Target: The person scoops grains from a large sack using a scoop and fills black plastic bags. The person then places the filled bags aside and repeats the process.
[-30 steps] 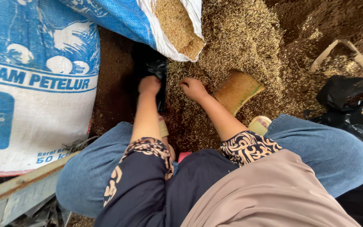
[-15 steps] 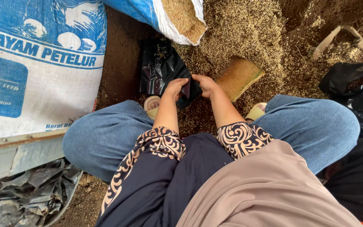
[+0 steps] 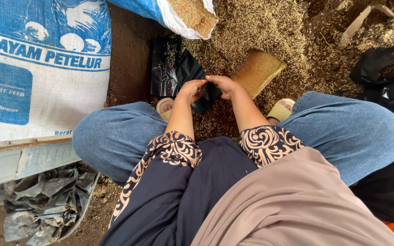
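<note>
The left hand (image 3: 191,89) and the right hand (image 3: 224,85) meet at the near edge of a small black plastic bag (image 3: 178,73), a thin, glossy, creased film that lies flat on the ground just beyond the knees. Both hands are closed in a pinch on that edge, fingers curled and thumbs pressed in, with the two hands almost touching each other. The bag rests on dark, crumbly soil (image 3: 131,64) at its left side and on a loose scatter of pale, dry husk (image 3: 256,27) at its right. Just right of the hands stands a curved, trough-shaped scoop (image 3: 257,70), matte tan and coated in husk dust. At far centre, the open mouth of a woven sack (image 3: 178,13), blue outside with a white inner lining, shows a fill of the same granular husk. A larger woven sack (image 3: 37,68), blue and white with a coarse weave, lies at the left. Near left, a dull grey metal rail (image 3: 23,159) runs above a heap of crumpled grey-black plastic sheets (image 3: 42,205). More black plastic film (image 3: 384,68) lies bunched at the far right.
</note>
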